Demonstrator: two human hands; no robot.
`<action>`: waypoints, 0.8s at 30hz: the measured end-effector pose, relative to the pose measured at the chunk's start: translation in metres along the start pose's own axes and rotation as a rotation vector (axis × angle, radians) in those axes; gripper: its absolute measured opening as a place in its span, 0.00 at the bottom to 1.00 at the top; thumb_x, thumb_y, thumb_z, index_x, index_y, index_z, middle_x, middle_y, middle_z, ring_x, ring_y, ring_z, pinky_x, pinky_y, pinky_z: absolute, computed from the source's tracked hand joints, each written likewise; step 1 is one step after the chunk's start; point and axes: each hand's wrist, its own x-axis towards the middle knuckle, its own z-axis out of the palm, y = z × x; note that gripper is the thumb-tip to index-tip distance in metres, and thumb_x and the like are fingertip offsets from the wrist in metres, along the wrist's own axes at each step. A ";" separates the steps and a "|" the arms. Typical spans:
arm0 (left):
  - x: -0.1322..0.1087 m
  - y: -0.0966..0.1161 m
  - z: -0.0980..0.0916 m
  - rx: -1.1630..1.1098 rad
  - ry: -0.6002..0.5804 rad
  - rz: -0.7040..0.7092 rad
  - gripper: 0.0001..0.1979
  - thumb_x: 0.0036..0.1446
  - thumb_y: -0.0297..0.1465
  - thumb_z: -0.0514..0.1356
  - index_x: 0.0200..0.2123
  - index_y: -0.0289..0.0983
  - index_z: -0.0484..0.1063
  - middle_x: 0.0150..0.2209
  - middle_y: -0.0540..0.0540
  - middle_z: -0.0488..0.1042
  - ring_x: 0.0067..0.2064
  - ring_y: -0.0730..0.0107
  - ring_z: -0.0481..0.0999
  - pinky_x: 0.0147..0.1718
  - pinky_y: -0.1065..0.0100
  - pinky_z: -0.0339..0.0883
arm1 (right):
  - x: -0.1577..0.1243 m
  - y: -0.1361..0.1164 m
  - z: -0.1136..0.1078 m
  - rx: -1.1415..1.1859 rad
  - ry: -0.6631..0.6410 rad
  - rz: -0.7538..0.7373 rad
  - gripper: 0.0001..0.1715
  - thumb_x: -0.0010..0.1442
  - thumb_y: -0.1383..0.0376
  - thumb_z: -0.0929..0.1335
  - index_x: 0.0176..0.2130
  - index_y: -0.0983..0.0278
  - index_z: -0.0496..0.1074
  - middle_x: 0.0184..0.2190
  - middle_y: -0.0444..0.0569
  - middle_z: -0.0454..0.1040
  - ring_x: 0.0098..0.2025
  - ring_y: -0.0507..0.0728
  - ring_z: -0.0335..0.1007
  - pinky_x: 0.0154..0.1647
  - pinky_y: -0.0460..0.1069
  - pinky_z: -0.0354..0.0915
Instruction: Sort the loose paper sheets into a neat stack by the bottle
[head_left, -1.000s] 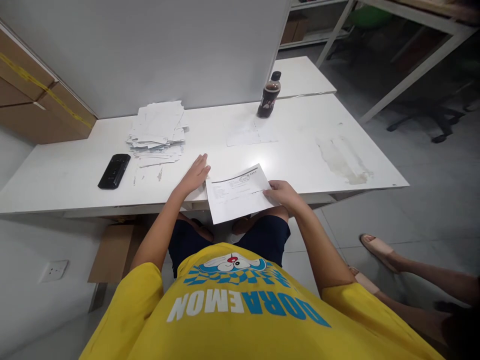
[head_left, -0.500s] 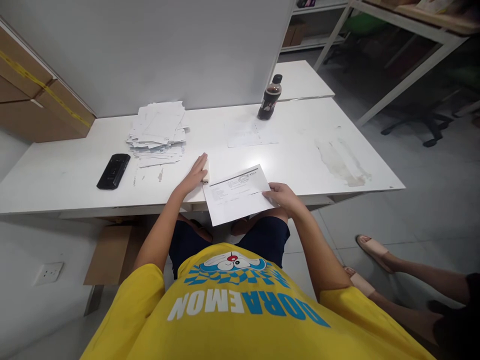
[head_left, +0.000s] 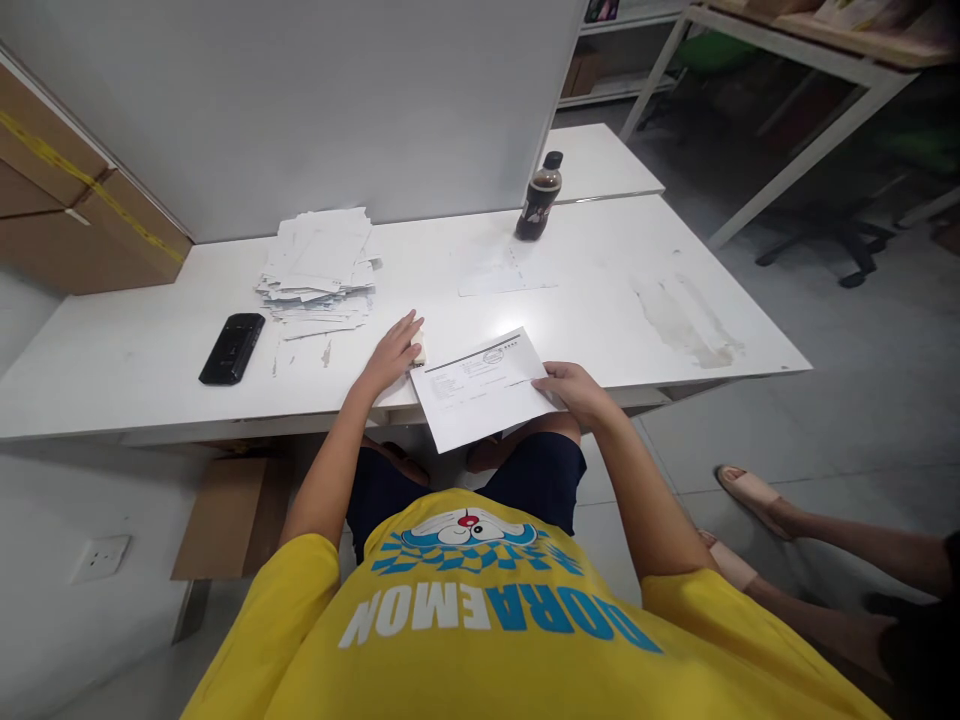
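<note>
My right hand (head_left: 576, 390) pinches the right edge of a white printed sheet of paper (head_left: 480, 400), thumb on top. The sheet carries a dark line, small print and a round stamp, and its lower part juts past the table's front edge. At the sheet's upper left corner lies a small cream-coloured thing, seemingly a stapler (head_left: 420, 347), partly hidden by my left hand (head_left: 394, 352). That hand is open, its fingers stretched out and a little apart over the stapler's left side. Whether the paper's corner sits inside the stapler I cannot tell.
On the white table (head_left: 600, 330) are a messy paper stack (head_left: 319, 255), a black handheld device (head_left: 232, 348), a flat sheet (head_left: 502, 268) and a cola bottle (head_left: 539, 200). Cardboard boxes (head_left: 127, 235) stand at left. A grey panel (head_left: 337, 110) rises behind. Another person's feet (head_left: 754, 500) show at right.
The fingers of my left hand have lifted and spread slightly on the stapler. The right hand keeps hold of the paper. The whole view has shifted a little.
</note>
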 end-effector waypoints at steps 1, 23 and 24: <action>0.000 0.000 0.000 -0.005 0.001 -0.001 0.33 0.65 0.53 0.42 0.69 0.48 0.50 0.72 0.51 0.43 0.72 0.60 0.44 0.68 0.55 0.43 | 0.000 0.000 0.000 0.010 -0.010 0.004 0.16 0.41 0.62 0.70 0.34 0.65 0.76 0.31 0.51 0.79 0.37 0.62 0.75 0.38 0.51 0.69; -0.009 0.006 -0.003 0.027 -0.118 -0.015 0.35 0.66 0.51 0.40 0.71 0.45 0.41 0.73 0.48 0.35 0.73 0.61 0.37 0.69 0.56 0.37 | 0.007 0.002 0.001 -0.142 0.041 0.026 0.14 0.42 0.60 0.68 0.31 0.64 0.75 0.27 0.48 0.77 0.32 0.60 0.72 0.33 0.50 0.66; -0.010 0.007 -0.002 0.038 -0.128 -0.020 0.34 0.67 0.51 0.39 0.71 0.44 0.41 0.73 0.47 0.34 0.73 0.61 0.36 0.69 0.56 0.37 | 0.006 0.001 0.001 -0.138 0.032 0.034 0.15 0.42 0.60 0.68 0.31 0.64 0.75 0.27 0.48 0.77 0.33 0.60 0.72 0.33 0.50 0.66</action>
